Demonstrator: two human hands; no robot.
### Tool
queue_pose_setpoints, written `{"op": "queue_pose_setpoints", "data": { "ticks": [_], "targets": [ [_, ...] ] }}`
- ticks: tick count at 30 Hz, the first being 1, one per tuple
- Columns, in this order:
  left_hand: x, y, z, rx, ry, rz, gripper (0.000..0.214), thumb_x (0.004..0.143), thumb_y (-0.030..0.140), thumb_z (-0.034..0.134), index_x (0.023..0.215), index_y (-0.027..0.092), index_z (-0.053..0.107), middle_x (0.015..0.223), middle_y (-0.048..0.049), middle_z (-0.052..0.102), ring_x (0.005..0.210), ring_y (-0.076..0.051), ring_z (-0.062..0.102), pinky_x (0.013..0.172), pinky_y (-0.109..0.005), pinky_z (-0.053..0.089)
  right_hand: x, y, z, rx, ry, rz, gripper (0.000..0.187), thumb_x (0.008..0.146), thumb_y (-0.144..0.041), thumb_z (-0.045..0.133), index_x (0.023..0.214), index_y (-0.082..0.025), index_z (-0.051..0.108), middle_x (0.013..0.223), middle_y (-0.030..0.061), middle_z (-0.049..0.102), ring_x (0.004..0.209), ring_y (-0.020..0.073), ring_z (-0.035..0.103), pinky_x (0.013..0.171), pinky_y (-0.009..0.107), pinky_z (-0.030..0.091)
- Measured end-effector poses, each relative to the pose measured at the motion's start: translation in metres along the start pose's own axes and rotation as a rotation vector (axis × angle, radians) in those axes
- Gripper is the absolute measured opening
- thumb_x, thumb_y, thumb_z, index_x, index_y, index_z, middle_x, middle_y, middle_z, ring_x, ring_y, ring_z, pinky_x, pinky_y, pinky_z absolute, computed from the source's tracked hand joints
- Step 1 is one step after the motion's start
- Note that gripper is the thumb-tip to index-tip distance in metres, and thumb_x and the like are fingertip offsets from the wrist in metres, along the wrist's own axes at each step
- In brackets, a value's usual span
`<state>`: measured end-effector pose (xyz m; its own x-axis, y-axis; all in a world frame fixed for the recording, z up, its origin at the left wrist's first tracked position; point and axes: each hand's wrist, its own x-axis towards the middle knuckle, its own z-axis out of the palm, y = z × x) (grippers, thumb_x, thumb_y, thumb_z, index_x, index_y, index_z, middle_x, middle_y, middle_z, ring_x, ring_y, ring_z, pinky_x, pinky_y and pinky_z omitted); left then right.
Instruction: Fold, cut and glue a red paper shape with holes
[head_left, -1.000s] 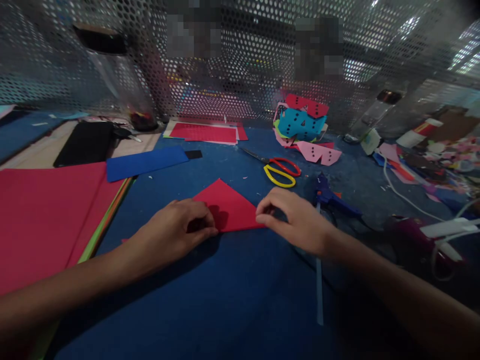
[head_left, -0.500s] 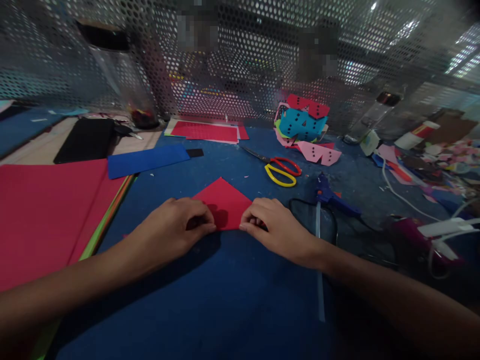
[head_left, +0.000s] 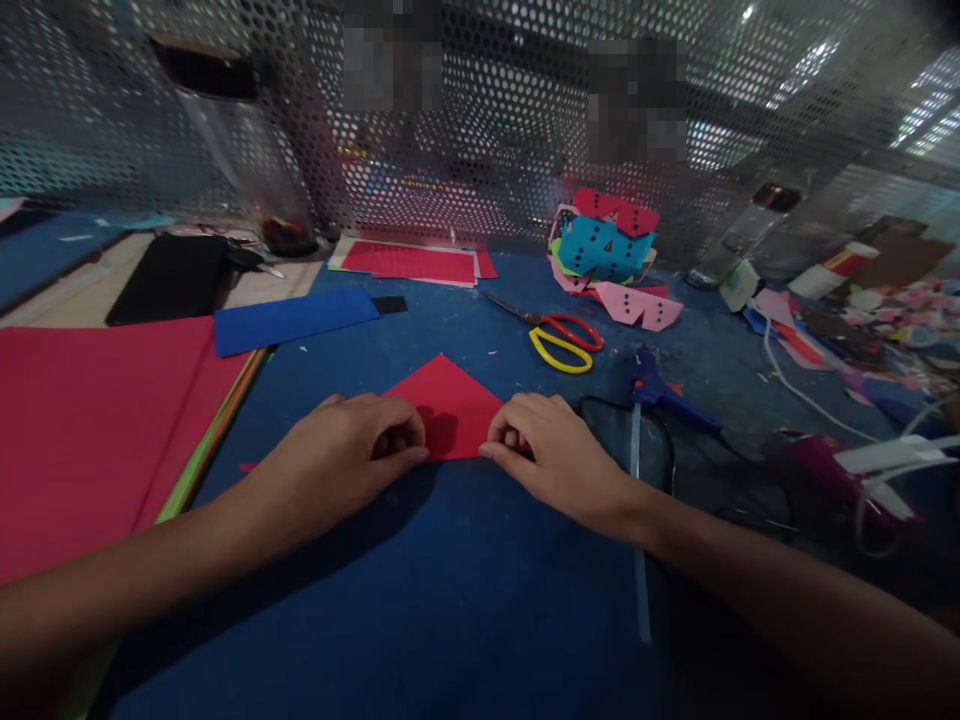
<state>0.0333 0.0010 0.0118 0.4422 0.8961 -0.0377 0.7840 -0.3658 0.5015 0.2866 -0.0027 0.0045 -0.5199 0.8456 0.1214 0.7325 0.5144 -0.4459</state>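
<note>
A folded red paper triangle [head_left: 450, 400] lies on the blue table top [head_left: 450, 580], its point away from me. My left hand [head_left: 352, 460] presses on its left near corner with fingers curled and thumb along the near edge. My right hand [head_left: 551, 455] pinches the right near corner, fingers bent. Both hands rest on the table with the paper between them.
A stack of red sheets [head_left: 90, 420] lies at left, a blue strip [head_left: 296, 320] behind it. Red-and-yellow scissors [head_left: 559, 340], a blue glue gun [head_left: 660, 395] and cut paper shapes [head_left: 607, 255] sit at right. A perforated metal screen [head_left: 480, 120] closes the back.
My right hand has slid left along the near edge of the red triangle, closing toward my left hand. The left hand has barely moved.
</note>
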Motion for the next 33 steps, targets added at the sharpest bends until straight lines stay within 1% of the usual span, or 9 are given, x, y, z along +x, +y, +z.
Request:
{"op": "queue_pose_setpoints", "data": {
  "ticks": [5, 8, 11, 14, 16, 18, 23, 29, 33],
  "targets": [
    [-0.001, 0.001, 0.000, 0.029, -0.016, 0.009, 0.013, 0.092, 0.032, 0.060, 0.089, 0.022, 0.067, 0.079, -0.0001, 0.068, 0.072, -0.018, 0.060, 0.072, -0.033, 0.039, 0.000, 0.000, 0.000, -0.006, 0.004, 0.002, 0.014, 0.094, -0.030, 0.066, 0.086, -0.021, 0.060, 0.090, -0.0003, 0.064, 0.087, 0.0162, 0.054, 0.079, 0.032, 0.031],
    [-0.002, -0.001, 0.002, 0.043, -0.011, 0.064, 0.011, 0.094, 0.029, 0.058, 0.091, 0.022, 0.066, 0.083, 0.0000, 0.068, 0.074, -0.017, 0.060, 0.074, -0.034, 0.039, -0.001, 0.000, 0.000, -0.007, 0.009, 0.001, 0.014, 0.094, -0.031, 0.065, 0.086, -0.021, 0.060, 0.090, -0.0002, 0.064, 0.087, 0.0163, 0.054, 0.079, 0.032, 0.031],
    [-0.003, -0.005, 0.007, 0.058, 0.032, 0.184, 0.012, 0.097, 0.027, 0.055, 0.099, 0.025, 0.067, 0.098, -0.0006, 0.069, 0.086, -0.018, 0.063, 0.080, -0.034, 0.039, -0.001, 0.000, 0.000, -0.009, 0.016, -0.004, 0.013, 0.094, -0.031, 0.066, 0.087, -0.022, 0.061, 0.091, -0.0004, 0.064, 0.088, 0.0164, 0.054, 0.080, 0.033, 0.031],
    [-0.004, -0.009, 0.013, 0.085, 0.070, 0.350, 0.024, 0.101, 0.022, 0.047, 0.112, 0.029, 0.067, 0.109, -0.0019, 0.067, 0.098, -0.019, 0.062, 0.086, -0.034, 0.040, -0.001, 0.001, 0.000, -0.015, 0.025, -0.006, 0.014, 0.093, -0.032, 0.067, 0.087, -0.022, 0.060, 0.092, -0.0006, 0.064, 0.089, 0.0163, 0.054, 0.080, 0.033, 0.031],
    [-0.005, -0.010, 0.015, 0.140, 0.083, 0.451, 0.033, 0.102, 0.017, 0.042, 0.120, 0.031, 0.065, 0.110, -0.0029, 0.065, 0.098, -0.018, 0.061, 0.085, -0.033, 0.040, 0.000, 0.001, -0.001, -0.021, 0.028, -0.008, 0.014, 0.093, -0.032, 0.068, 0.087, -0.021, 0.060, 0.092, -0.0005, 0.064, 0.089, 0.0165, 0.054, 0.080, 0.033, 0.032],
    [-0.007, -0.009, 0.016, 0.221, 0.091, 0.510, 0.040, 0.099, 0.011, 0.042, 0.125, 0.033, 0.064, 0.110, -0.0038, 0.065, 0.096, -0.019, 0.061, 0.085, -0.034, 0.041, 0.000, 0.001, 0.000, -0.022, 0.026, -0.012, 0.015, 0.092, -0.033, 0.068, 0.087, -0.021, 0.060, 0.092, -0.0001, 0.064, 0.089, 0.0169, 0.055, 0.080, 0.033, 0.032],
    [-0.007, -0.004, 0.015, 0.367, 0.097, 0.553, 0.050, 0.091, 0.005, 0.047, 0.129, 0.033, 0.063, 0.108, -0.0056, 0.065, 0.095, -0.022, 0.061, 0.085, -0.035, 0.044, 0.000, 0.001, 0.001, -0.037, 0.035, -0.023, 0.015, 0.093, -0.034, 0.067, 0.088, -0.022, 0.059, 0.092, 0.0008, 0.064, 0.090, 0.0178, 0.054, 0.082, 0.033, 0.032],
    [-0.007, -0.002, 0.016, 0.462, 0.092, 0.575, 0.050, 0.090, 0.008, 0.049, 0.131, 0.033, 0.062, 0.109, -0.0076, 0.065, 0.091, -0.024, 0.060, 0.081, -0.037, 0.046, -0.001, -0.001, 0.001, -0.069, 0.027, -0.026, 0.012, 0.092, -0.031, 0.065, 0.089, -0.022, 0.058, 0.093, 0.0015, 0.063, 0.091, 0.0187, 0.054, 0.083, 0.034, 0.032],
    [-0.006, -0.002, 0.015, 0.471, 0.093, 0.591, 0.050, 0.090, 0.007, 0.049, 0.131, 0.032, 0.061, 0.106, -0.0072, 0.064, 0.090, -0.024, 0.059, 0.081, -0.038, 0.045, -0.001, -0.001, 0.000, -0.065, 0.016, -0.020, 0.006, 0.091, -0.025, 0.063, 0.089, -0.022, 0.058, 0.094, 0.0011, 0.063, 0.092, 0.0183, 0.054, 0.083, 0.034, 0.032]
  ]
}}
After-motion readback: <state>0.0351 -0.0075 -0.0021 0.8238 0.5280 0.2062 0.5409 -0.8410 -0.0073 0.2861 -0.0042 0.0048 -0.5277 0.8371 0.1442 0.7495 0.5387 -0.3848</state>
